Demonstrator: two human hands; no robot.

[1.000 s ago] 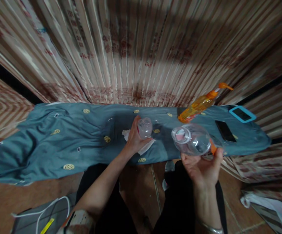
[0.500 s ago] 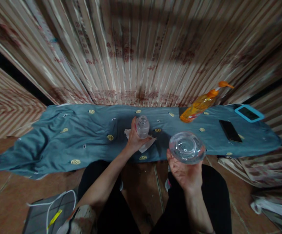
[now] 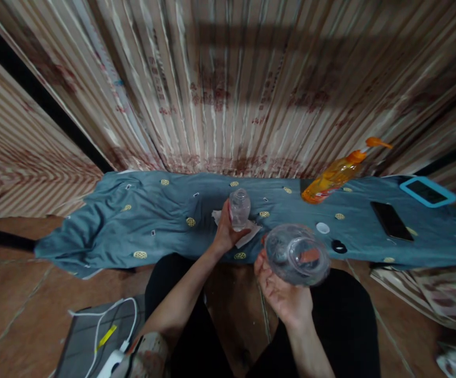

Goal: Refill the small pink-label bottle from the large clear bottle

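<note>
My left hand (image 3: 228,229) is wrapped round a small clear bottle (image 3: 239,208) with an uncapped neck, standing upright over the cloth. Under the bottle and my fingers lies a crumpled white tissue (image 3: 250,235). Nearer to me and to the right, my right hand (image 3: 285,291) holds a clear round plastic container (image 3: 287,249) from below, above my knee. The container is tilted, and fingers show faintly through it. Just beyond it on the cloth are a small white disc (image 3: 322,228) like a cap and a small black ring (image 3: 339,246).
A teal patterned cloth (image 3: 173,202) covers the narrow table. An orange pump bottle (image 3: 332,179) stands at the back right. Further right lie a black phone (image 3: 392,220) and a blue-framed tablet (image 3: 427,190). Striped curtains (image 3: 228,105) hang behind. A white cable (image 3: 101,315) lies at lower left.
My right hand has lowered slightly and tilted the container, uncovering the white disc and black ring. My left hand still holds the small bottle. The view has shifted a little left.
</note>
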